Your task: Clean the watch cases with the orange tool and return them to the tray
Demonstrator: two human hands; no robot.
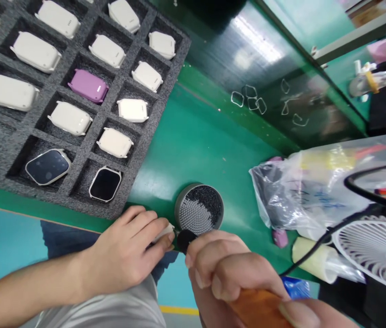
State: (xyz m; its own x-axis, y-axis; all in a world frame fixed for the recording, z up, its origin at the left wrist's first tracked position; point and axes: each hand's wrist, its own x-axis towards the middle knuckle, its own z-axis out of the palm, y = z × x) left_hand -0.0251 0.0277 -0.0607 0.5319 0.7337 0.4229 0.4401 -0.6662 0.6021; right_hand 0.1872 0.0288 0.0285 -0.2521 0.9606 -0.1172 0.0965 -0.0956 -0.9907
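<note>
My left hand (131, 248) is closed on a small white watch case (162, 233) at the bench's front edge; the fingers hide most of it. My right hand (227, 269) grips an orange-handled screwdriver (256, 307) with a black front end (185, 238). Its tip points left and sits right by the watch case, but whether they touch I cannot tell. Just beyond both hands stands a round grey dish (220, 207) holding many tiny grey pieces, packed in dotted rows, with a darker area behind.
At left, a grey foam tray (131, 175) holds white watch cases, one purple case (88, 85) and two dark-screened watches (105, 184). Thin outline-shaped rings (237, 99) lie on a dark glossy surface. Plastic bags (281, 191), a black cable (326, 234) and a white fan (377, 255) crowd the right.
</note>
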